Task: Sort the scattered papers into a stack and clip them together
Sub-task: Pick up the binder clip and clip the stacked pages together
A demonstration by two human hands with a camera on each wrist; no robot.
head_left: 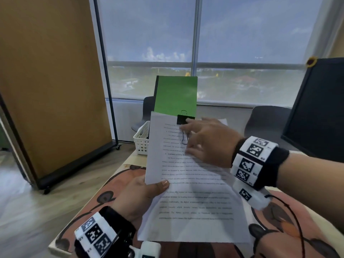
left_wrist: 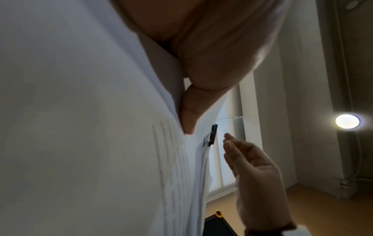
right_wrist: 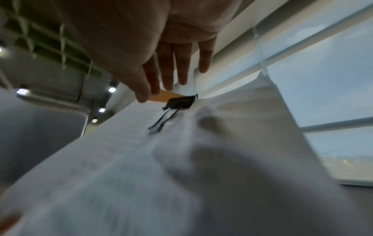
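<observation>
A stack of white printed papers (head_left: 195, 192) is held up off the table, tilted toward me. My left hand (head_left: 149, 190) grips its left edge, thumb on the top sheet and fingers underneath. A black binder clip (head_left: 183, 119) bites the stack's top edge; one wire handle lies flat on the page, the other stands up. My right hand (head_left: 206, 140) hovers over the upper part of the page just right of the clip, fingers straight and spread, holding nothing. From the right wrist, the clip (right_wrist: 180, 102) sits just past the fingers (right_wrist: 167, 71), with a gap between them. The left wrist view also shows this gap at the clip (left_wrist: 213, 135).
A green folder (head_left: 176, 94) stands upright behind the papers, beside a white slotted basket (head_left: 142, 140). The table carries a patterned mat (head_left: 115, 192). A brown wheeled partition (head_left: 52, 90) stands left, a black panel (head_left: 320, 108) right, and grey chairs (head_left: 268, 120) by the window.
</observation>
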